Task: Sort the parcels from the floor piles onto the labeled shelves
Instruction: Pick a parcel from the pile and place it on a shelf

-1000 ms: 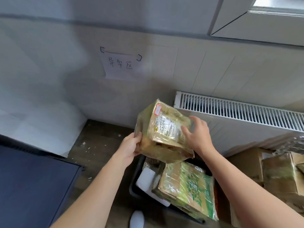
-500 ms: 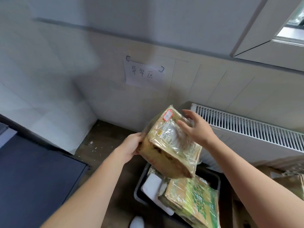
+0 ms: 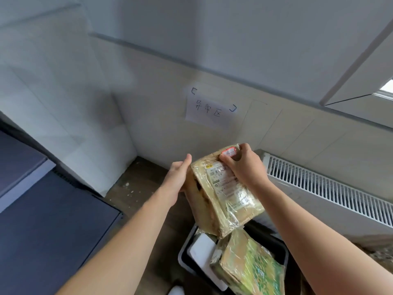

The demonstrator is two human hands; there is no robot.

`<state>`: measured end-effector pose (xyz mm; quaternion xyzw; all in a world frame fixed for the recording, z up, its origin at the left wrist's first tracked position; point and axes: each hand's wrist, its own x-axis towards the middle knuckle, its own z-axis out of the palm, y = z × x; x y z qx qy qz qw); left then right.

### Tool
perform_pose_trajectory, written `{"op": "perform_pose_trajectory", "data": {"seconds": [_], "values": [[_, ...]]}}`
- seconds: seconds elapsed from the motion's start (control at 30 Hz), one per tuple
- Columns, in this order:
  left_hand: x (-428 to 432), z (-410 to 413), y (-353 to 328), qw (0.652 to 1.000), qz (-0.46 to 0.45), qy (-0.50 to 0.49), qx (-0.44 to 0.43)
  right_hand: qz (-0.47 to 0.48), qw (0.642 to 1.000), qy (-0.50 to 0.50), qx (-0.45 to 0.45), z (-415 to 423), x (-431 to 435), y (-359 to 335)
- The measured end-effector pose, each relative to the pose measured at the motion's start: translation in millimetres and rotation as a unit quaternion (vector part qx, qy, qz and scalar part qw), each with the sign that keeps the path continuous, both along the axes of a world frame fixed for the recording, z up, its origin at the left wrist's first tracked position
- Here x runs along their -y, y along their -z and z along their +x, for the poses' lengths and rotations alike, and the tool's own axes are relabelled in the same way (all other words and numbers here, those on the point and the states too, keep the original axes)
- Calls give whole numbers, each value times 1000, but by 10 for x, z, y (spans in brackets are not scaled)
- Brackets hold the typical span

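A tape-wrapped cardboard parcel [image 3: 225, 194] with a white shipping label and a small red-edged sticker is held in the air above a dark bin [image 3: 282, 250]. My left hand [image 3: 178, 175] presses flat against its left side. My right hand [image 3: 242, 167] grips its top edge, fingers over the label by the red sticker. Below it, a parcel with green print [image 3: 248, 267] lies tilted in the bin beside a white flat package [image 3: 202, 250].
A handwritten paper sign [image 3: 209, 109] is taped to the tiled wall ahead. A white radiator [image 3: 327, 188] runs along the wall at right. A dark blue surface [image 3: 42, 231] fills the lower left. Bare wooden floor [image 3: 138, 184] shows in the corner.
The parcel has turned more upright and my right hand has slid from its right side to its top edge. The view has swung left, shifting the wall sign toward the centre.
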<state>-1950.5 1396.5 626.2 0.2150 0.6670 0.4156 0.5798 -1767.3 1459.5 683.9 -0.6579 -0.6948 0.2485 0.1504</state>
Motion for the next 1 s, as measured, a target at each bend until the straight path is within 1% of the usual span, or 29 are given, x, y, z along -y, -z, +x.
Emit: {"op": "perform_pose_trajectory", "data": {"seconds": [0.03, 0.1, 0.17, 0.2, 0.33, 0.4, 0.47, 0.57, 0.63, 0.8, 1.0], "values": [[50, -33, -89, 1000, 20, -1, 7, -1, 1000, 3, 2, -89, -9, -25], [168, -115, -243, 998, 58, 18, -19, -6, 1000, 0, -1, -272, -1, -83], [311, -207, -366, 996, 73, 21, -52, -9, 1000, -17, -12, -445, 47, -151], [385, -262, -414, 996, 72, 7, -54, -11, 999, -30, -18, -527, 79, -192], [810, -406, -620, 990, 83, -86, -73, -31, 993, -109, -39, -814, 305, -350], [1095, -422, -760, 984, 90, -129, -83, -27, 988, -149, -35, -954, 467, -432], [1390, -429, -865, 978, 77, -174, -90, -19, 982, -183, -40, -1101, 666, -517], [1869, -494, -992, 953, 63, -276, -103, -16, 972, -229, -48, -1366, 1048, -640], [2198, -545, -1114, 939, 68, -322, -105, -20, 964, -262, -50, -1552, 1343, -708], [2993, -766, -1331, 916, 63, -379, -115, -27, 941, -332, -66, -1974, 2057, -855], [3993, -1145, -1435, 879, 70, -460, -100, -11, 909, -414, -45, -2540, 3002, -1089]]}}
